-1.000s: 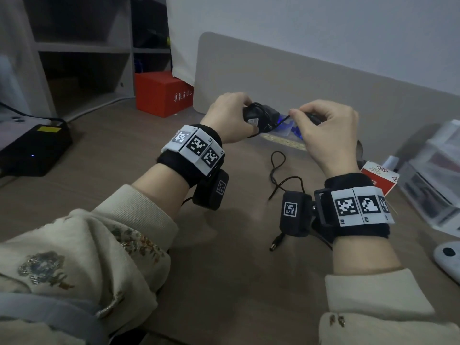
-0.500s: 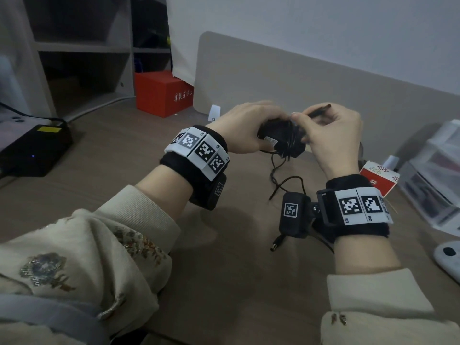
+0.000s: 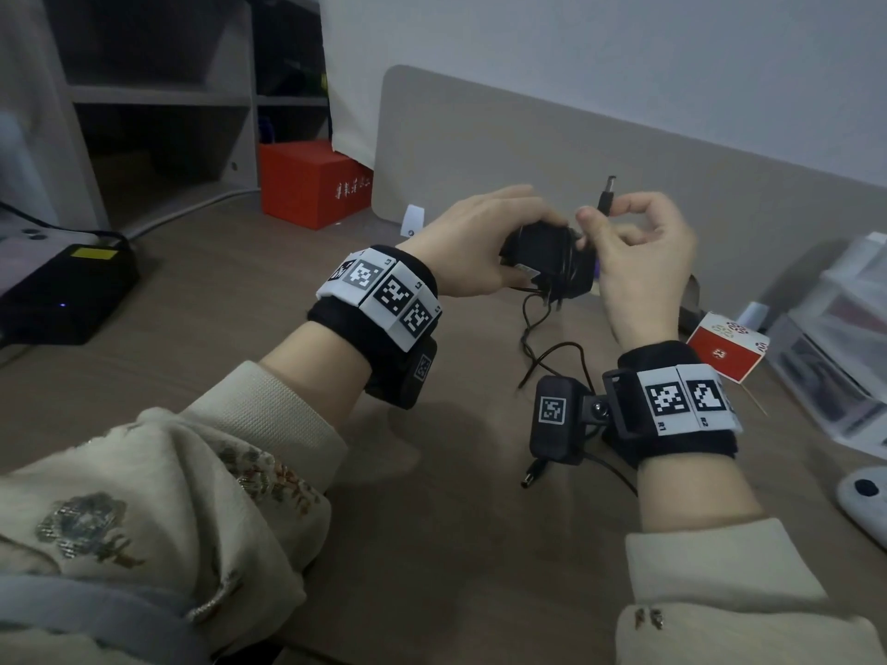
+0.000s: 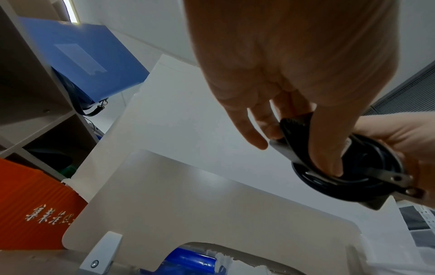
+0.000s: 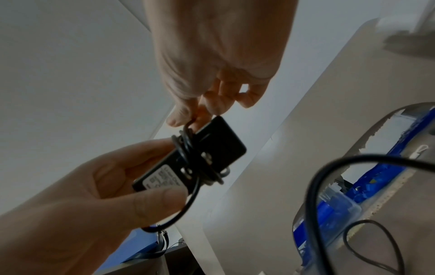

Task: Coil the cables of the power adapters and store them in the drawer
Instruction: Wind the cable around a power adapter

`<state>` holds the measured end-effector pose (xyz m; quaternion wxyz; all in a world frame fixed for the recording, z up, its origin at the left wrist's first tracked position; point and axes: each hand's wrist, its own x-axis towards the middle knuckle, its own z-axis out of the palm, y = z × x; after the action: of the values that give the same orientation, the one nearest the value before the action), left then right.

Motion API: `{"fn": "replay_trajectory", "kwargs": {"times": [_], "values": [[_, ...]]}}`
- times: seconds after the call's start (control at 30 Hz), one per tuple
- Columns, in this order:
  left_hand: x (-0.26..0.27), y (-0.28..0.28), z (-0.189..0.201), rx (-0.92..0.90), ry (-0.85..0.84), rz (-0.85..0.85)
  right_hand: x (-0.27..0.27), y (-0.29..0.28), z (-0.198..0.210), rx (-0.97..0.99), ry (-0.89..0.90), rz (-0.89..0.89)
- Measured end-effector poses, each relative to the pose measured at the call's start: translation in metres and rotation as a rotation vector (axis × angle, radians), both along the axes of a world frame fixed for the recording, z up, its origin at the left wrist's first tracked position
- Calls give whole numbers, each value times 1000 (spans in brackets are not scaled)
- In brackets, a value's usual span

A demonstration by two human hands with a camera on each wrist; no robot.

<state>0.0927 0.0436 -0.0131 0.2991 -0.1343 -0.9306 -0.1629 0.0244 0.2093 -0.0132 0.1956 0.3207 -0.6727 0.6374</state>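
The left hand point(image 3: 473, 242) grips the black power adapter point(image 3: 542, 254) at the centre of the head view, above the desk point(image 3: 240, 328). Its cable point(image 5: 188, 148) is wound around the adapter body. The right hand point(image 3: 638, 261) pinches the cable end; the plug point(image 3: 605, 194) points upward. A second cable point(image 3: 552, 357) lies on the desk below.

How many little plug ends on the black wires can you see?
2. One plug sticks up just above the right hand, which pinches its cable. The other plug lies on the desk, near the right wrist. More may be hidden.
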Motion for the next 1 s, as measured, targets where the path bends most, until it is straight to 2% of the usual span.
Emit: {"fn": "replay_trajectory", "kwargs": {"times": [0.2,0.37,0.5,0.7,0.87,1.0], "values": [[0,-1,0,28,1,-5,0,-3,2,6,7,27],[-2,-3,-3,-38,5,10,-1,-3,4,-32,-88,67],[-3,-3,-4,67,-27,-55,-2,1,7,-3,-172,100],[-1,-6,-2,71,-17,-94,-3,-1,6,-60,-211,129],[-1,-6,1,55,-45,-88,-5,-3,7,-156,-176,118],[-1,-6,1,99,-54,-114,-5,-3,4,-135,-163,97]]}}
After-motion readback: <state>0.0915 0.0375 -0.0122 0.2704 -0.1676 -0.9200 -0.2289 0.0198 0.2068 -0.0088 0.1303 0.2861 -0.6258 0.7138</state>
